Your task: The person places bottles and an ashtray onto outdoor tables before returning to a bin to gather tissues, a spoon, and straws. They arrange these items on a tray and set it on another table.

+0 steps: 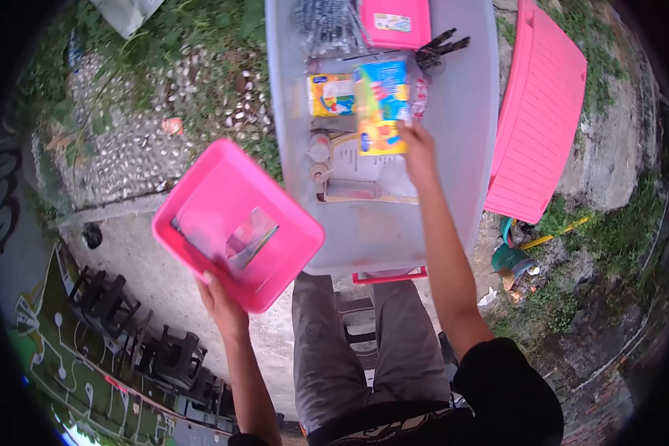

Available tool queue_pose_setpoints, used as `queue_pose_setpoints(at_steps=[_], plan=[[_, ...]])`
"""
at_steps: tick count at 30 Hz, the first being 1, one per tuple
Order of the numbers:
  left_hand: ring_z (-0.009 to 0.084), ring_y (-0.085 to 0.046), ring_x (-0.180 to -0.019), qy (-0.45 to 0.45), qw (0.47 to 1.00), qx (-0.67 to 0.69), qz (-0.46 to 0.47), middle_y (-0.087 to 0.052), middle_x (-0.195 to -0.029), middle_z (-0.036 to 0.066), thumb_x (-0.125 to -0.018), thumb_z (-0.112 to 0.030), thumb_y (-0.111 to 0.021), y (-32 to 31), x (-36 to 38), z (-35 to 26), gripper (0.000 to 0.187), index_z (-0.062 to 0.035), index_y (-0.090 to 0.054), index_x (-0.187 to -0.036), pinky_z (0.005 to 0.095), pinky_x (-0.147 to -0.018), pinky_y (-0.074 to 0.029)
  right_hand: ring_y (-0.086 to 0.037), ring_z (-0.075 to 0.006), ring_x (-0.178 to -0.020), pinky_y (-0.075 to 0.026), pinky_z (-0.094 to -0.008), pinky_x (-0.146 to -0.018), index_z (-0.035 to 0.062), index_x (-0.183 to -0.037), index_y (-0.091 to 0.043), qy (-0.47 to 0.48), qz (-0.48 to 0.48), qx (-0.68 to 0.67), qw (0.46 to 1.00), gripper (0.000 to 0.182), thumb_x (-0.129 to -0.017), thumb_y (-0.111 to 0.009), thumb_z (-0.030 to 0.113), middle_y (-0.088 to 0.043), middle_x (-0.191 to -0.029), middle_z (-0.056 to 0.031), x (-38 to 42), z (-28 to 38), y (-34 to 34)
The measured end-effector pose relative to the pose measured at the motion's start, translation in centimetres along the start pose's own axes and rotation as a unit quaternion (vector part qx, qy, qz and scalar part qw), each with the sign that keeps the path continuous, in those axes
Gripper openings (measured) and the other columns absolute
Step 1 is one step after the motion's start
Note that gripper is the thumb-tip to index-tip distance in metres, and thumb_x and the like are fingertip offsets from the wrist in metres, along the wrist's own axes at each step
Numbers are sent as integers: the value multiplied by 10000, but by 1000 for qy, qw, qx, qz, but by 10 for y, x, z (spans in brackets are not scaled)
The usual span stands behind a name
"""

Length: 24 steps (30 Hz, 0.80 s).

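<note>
Yellow-and-blue, a packet (381, 93) is pinched at its lower right edge by the right hand (418, 149) over the translucent bin (372, 241), while the left hand (223, 301), its fingers partly hidden, grips the near edge of a pink tray (227, 175) at the bin's near left corner. Printing on that packet is blurred (the bright artwork too), and the white label (392, 22) on the pink container (418, 22) at the far end is too small to read.

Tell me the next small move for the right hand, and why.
Probably swing the colourful packet over to the pink tray: the right hand holds it above the large bin, while the left hand holds the tray alongside, its open side up with room inside.
</note>
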<state>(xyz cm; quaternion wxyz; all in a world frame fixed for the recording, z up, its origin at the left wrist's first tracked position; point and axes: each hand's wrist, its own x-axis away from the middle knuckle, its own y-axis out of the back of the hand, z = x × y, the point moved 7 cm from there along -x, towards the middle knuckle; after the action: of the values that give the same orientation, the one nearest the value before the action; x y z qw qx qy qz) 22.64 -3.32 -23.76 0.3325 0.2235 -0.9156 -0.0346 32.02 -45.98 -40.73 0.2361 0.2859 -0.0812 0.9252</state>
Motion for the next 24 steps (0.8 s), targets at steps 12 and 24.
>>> queue_pose_setpoints(at_steps=[12, 24], plan=[[210, -457, -1176, -43, 995, 31, 90, -396, -1337, 139, -994, -359, -390, -68, 6, -19, 573, -36, -216, -1434, 351, -983, -397, -594, -208, -866, -465, -271, -759, 32, -1206, -570, 204, 180, 292, 917, 403, -817, -667, 58, -591, -1030, -132, 166, 130, -137], [250, -441, -1203, -32, 994, 26, 99, -374, -1349, 165, -984, -327, -420, -68, 2, -20, 583, -22, -203, -1430, 383, -980, -406, -392, -218, -1221, -303, -486, -871, 93, -1142, -603, 341, 221, 493, 769, 409, -808, -642, 326, -483, -1309, -111, 181, 110, -166]])
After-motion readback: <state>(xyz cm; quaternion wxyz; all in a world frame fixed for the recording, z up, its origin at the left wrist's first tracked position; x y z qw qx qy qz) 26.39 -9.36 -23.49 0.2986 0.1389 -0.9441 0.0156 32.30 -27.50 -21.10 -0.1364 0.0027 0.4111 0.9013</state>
